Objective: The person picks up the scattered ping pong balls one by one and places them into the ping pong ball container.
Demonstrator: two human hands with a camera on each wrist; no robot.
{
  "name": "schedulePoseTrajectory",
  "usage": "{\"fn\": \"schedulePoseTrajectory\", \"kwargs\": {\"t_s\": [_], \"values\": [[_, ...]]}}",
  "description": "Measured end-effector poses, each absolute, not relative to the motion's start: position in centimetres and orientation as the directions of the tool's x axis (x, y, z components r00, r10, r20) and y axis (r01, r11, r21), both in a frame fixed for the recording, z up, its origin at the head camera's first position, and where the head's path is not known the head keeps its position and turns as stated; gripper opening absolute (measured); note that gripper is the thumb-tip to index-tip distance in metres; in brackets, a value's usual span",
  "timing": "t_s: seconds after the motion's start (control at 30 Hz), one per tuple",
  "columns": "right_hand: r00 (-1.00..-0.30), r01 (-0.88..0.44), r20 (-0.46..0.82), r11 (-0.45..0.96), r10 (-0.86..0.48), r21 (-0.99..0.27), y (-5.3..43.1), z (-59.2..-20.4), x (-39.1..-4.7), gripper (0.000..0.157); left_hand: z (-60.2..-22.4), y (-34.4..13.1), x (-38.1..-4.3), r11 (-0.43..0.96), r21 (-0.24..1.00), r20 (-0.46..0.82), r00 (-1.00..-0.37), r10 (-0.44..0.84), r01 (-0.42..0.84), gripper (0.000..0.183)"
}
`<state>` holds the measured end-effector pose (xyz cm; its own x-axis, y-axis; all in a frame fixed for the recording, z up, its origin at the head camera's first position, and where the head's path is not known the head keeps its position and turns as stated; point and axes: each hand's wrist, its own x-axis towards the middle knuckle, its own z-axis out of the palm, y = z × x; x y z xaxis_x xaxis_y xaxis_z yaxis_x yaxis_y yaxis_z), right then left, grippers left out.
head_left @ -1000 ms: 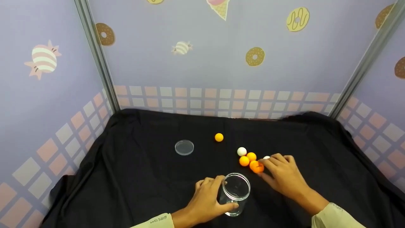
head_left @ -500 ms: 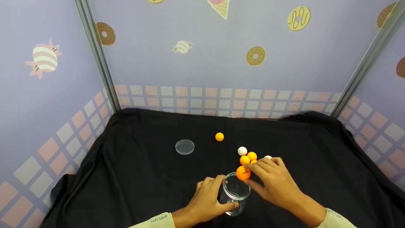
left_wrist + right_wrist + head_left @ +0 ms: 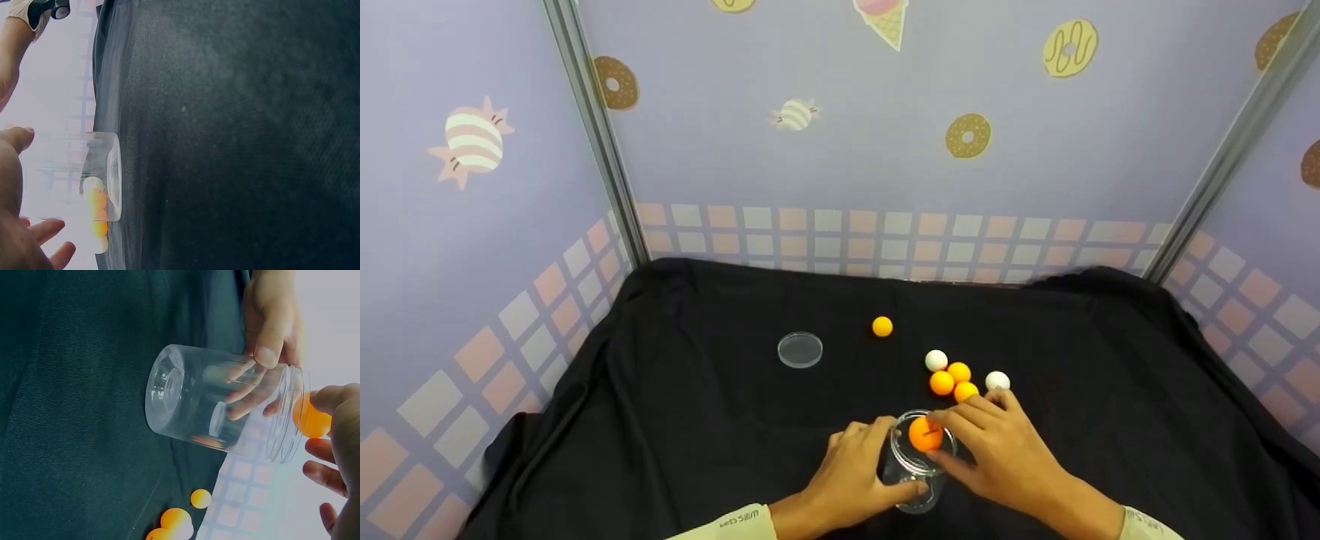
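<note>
A clear plastic jar [image 3: 208,399] stands upright on the black cloth, its mouth uncovered and no ball inside. My left hand [image 3: 851,469] grips the jar around its side, thumb in front and fingers behind. Between the thumb and fingers of my right hand [image 3: 1005,454] is an orange ping-pong ball [image 3: 925,434], held right at the jar's mouth. Just beyond the right hand lie several more ping-pong balls: a white ball [image 3: 936,361], an orange ball [image 3: 941,383] among other orange ones, and another white ball [image 3: 997,381].
A round clear lid [image 3: 800,350] lies flat on the cloth to the left. One yellow-orange ball [image 3: 882,326] sits apart, farther back. Black cloth [image 3: 697,420] covers the table, with printed panels [image 3: 840,150] behind and at both sides.
My right hand has carried the orange ball leftward from beside the ball cluster to the jar's mouth. This has uncovered the right white ball. My left hand and the jar have stayed put.
</note>
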<state>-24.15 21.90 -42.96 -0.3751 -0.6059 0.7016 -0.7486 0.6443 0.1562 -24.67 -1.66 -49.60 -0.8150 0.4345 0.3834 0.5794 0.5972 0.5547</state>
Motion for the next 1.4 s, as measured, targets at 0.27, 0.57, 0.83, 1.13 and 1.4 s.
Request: {"fn": "schedulePoseTrajectory", "kwargs": {"t_s": [0.27, 0.57, 0.83, 1.13, 1.4], "values": [[-0.376, -0.747, 0.702, 0.646, -0.605, 0.157, 22.0, -43.2, -24.2, 0.046, -49.6, -1.7, -24.6, 0.603, 0.523, 0.418, -0.798, 0.434, 0.602, 0.076], [-0.378, -0.746, 0.711, 0.650, -0.593, 0.145, 22.1, -43.1, -24.4, 0.044, -49.7, -1.7, -24.7, 0.570, 0.523, 0.458, -0.773, 0.440, 0.634, 0.073], [-0.413, -0.715, 0.749, 0.694, -0.518, 0.085, 23.6, -42.7, -26.2, 0.030, -50.2, -1.6, -24.7, 0.498, 0.562, 0.490, -0.751, 0.443, 0.660, 0.070], [-0.684, -0.491, 0.673, 0.860, -0.282, -0.139, 29.0, -45.4, -31.0, 0.029, -50.1, -1.6, -24.7, 0.495, 0.614, 0.419, -0.785, 0.456, 0.615, 0.074], [-0.861, -0.289, 0.474, 0.944, -0.185, -0.158, 32.9, -49.2, -34.2, 0.044, -50.2, -1.6, -24.8, 0.496, 0.619, 0.409, -0.789, 0.458, 0.609, 0.073]]}}
